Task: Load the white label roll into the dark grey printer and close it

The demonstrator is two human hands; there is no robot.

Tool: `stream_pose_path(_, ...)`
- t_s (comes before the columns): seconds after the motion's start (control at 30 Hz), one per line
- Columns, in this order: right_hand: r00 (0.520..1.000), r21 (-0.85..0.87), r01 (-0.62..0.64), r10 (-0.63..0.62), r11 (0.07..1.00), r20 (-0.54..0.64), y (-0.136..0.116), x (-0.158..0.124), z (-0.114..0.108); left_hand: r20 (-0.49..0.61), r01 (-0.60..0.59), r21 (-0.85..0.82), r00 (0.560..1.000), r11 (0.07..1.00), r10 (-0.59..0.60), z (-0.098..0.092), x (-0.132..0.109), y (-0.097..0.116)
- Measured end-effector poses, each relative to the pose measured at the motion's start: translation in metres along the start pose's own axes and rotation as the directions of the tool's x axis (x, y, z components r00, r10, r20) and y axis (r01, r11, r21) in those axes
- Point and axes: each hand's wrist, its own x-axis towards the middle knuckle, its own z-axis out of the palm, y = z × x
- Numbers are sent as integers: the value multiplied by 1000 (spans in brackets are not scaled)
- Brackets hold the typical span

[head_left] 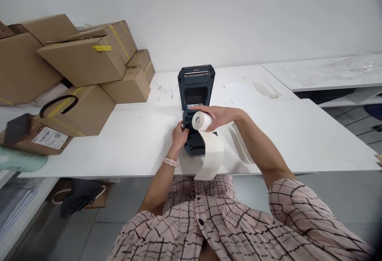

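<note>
A dark blue label printer [195, 94] stands on the white table [298, 133] with its lid swung up and open. My right hand [219, 115] is closed round a white paper roll [200, 121], held just above the printer's open bay. A long strip of paper [212, 153] trails from the roll over the table's front edge. My left hand [180, 133] rests against the printer's left side, fingers curled on its body; a pale watch band sits on that wrist.
Several cardboard boxes [80, 60] are stacked at the back left against the wall. A black device [16, 129] and a labelled parcel [49, 137] lie at the left edge. A second white bench [325, 72] stands at the right. A bag [79, 197] sits on the floor.
</note>
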Motion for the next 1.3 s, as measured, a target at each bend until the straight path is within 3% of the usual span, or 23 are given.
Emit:
stream_pose_path(0.07,996,50,34,-30,998,-78,-2,-27,-21,5,7,-30,1000,1000,-7,1,-1,-1)
stream_pose_path(0.13,985,53,-8,17,999,-170,6,-49,-37,14,8,-76,1000,997,-7,1,-2,-2)
stream_pose_path(0.23,938,82,-97,119,992,-327,39,-68,-43,22,15,-122,1000,992,-12,2,-3,-4)
stream_pose_path(0.43,831,295,-230,345,927,-436,120,-53,-10,17,17,-161,1000,987,-14,4,-1,-7)
stream_pose_path(0.6,797,342,-313,441,886,-413,140,-49,10,-6,5,-171,1000,985,-7,5,1,-11)
stream_pose_path(0.67,769,444,-302,491,844,-410,143,-64,9,-8,-3,-172,1000,985,1,5,2,-12)
stream_pose_path(0.77,690,624,-172,545,762,-476,150,-104,3,12,-8,-188,1000,982,10,5,2,-14)
stream_pose_path(0.83,629,682,-109,581,724,-516,155,-133,3,20,-2,-198,1000,980,6,5,3,-15)
stream_pose_path(0.9,603,701,-124,614,703,-509,157,-155,10,12,7,-205,1000,979,-5,6,3,-15)
stream_pose_path(1.03,683,654,-241,604,717,-411,144,-165,37,-2,15,-211,1000,977,-16,8,4,-16)
stream_pose_path(1.13,757,642,-297,584,707,-293,113,-155,46,12,21,-229,1000,973,-19,8,4,-18)
stream_pose_path(1.23,877,671,-183,428,719,-219,66,-139,36,23,29,-253,999,967,-24,8,3,-17)
stream_pose_path(1.3,948,596,-68,238,800,-211,34,-119,24,25,33,-263,999,964,-27,8,2,-16)
